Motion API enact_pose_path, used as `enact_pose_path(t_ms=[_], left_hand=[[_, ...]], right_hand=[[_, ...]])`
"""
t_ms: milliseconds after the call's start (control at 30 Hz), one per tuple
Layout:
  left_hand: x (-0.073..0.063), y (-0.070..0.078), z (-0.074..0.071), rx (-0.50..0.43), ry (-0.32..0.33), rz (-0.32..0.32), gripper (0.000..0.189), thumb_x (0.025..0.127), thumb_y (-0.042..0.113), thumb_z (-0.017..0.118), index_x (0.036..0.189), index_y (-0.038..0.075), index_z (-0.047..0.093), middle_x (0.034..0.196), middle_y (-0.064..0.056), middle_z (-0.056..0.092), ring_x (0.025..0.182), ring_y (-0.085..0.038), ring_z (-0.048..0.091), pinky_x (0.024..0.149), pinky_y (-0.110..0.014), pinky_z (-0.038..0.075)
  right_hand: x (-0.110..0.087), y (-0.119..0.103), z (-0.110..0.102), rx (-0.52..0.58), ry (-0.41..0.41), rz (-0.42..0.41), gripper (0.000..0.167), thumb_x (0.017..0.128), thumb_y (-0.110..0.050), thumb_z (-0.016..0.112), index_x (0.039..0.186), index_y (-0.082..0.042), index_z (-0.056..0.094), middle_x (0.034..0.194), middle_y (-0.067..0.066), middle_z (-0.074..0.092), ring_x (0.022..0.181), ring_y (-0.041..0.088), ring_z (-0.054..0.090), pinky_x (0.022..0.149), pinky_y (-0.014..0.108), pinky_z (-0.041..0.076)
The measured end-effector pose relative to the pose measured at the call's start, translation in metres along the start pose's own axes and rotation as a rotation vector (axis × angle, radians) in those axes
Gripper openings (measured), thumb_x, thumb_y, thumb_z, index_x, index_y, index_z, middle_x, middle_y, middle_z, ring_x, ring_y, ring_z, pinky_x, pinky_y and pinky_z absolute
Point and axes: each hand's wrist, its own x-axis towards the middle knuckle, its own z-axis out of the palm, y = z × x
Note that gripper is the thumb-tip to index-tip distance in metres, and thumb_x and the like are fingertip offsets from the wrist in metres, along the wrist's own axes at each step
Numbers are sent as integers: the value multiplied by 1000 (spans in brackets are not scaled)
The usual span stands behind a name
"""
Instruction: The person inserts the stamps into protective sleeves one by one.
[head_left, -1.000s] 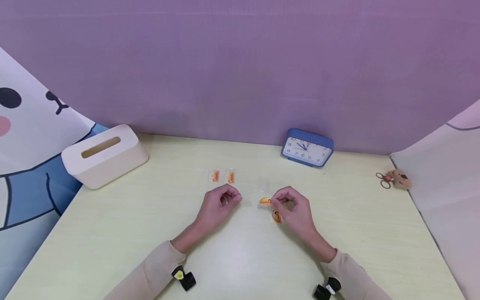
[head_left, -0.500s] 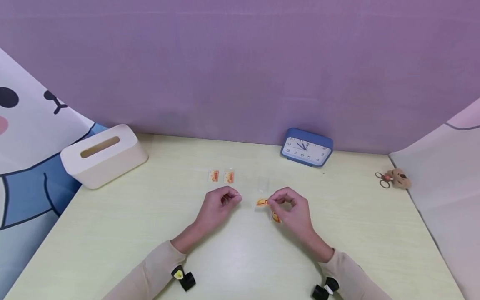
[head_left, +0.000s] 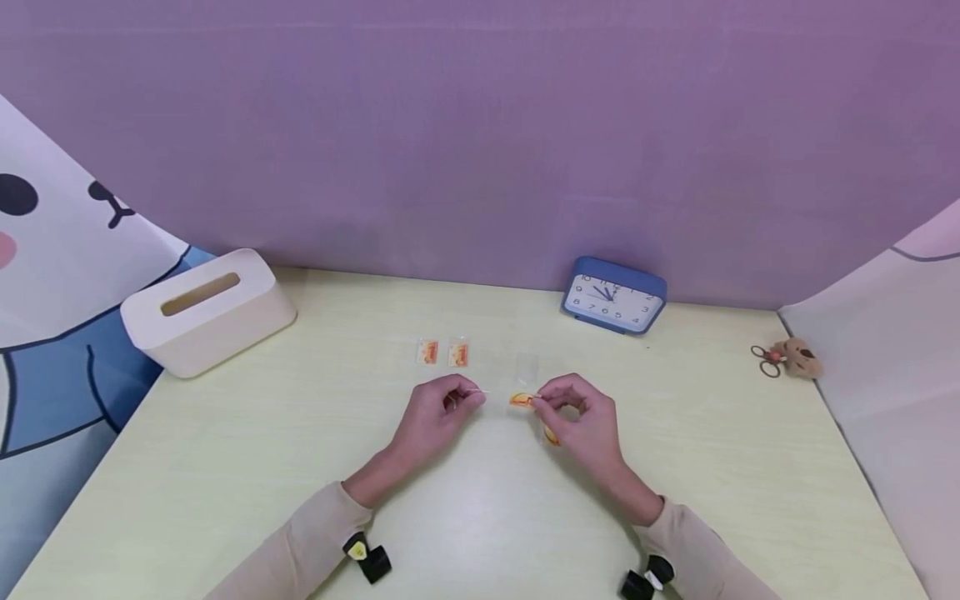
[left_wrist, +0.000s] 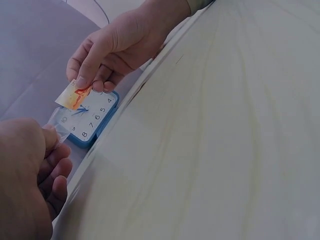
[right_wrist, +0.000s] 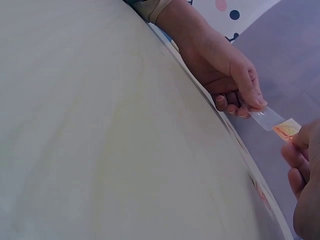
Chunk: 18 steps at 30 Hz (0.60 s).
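In the head view my left hand is above the middle of the table, its thumb and index finger pinching a small clear plastic bag. Across from it, my right hand pinches a small orange-and-yellow card by one end. Both wrist views show the card's free end right at the mouth of the bag. Another orange card lies partly hidden under my right hand. Beyond the hands, a clear bag lies flat on the table. Two cards in clear bags, a left one and a right one, lie side by side.
A white tissue box stands at the back left of the pale table. The blue clock leans at the back, right of centre. At the right edge lies a brown bear-like trinket with dark rings.
My right hand has shifted slightly left, bringing the card closer to my left hand. The left hand has stayed almost still. The bagged cards on the table have not moved.
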Motion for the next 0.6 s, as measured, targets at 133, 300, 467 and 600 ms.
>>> enact_pose_path(t_ms=[133, 300, 467, 600], left_hand=[[0, -1, 0, -4, 0, 3, 6, 104, 9, 79, 99, 6, 81, 87, 1, 74, 74, -10, 58, 69, -24, 51], [0, 0, 1, -13, -1, -6, 6, 104, 9, 79, 98, 7, 81, 87, 1, 75, 74, -11, 59, 69, -23, 51], [-1, 1, 2, -19, -9, -11, 6, 104, 10, 79, 99, 7, 81, 87, 1, 75, 73, -10, 58, 68, -23, 51], [-1, 4, 2, -15, -5, -15, 6, 104, 10, 79, 99, 7, 81, 87, 1, 74, 73, -10, 57, 68, -23, 50]], right_hand=[[0, 0, 0, -13, -5, 1, 19, 90, 10, 86, 99, -3, 76, 90, 11, 79, 78, 9, 72, 76, 19, 59], [0, 1, 1, -32, -13, -3, 19, 90, 10, 86, 99, -4, 76, 90, 9, 79, 78, 9, 72, 76, 19, 59], [-1, 1, 1, -53, -30, -7, 20, 90, 9, 86, 100, -5, 76, 91, 8, 79, 78, 9, 72, 75, 20, 59], [-1, 2, 1, -56, -42, 4, 19, 91, 9, 86, 100, -4, 75, 91, 8, 78, 77, 10, 71, 74, 20, 59]])
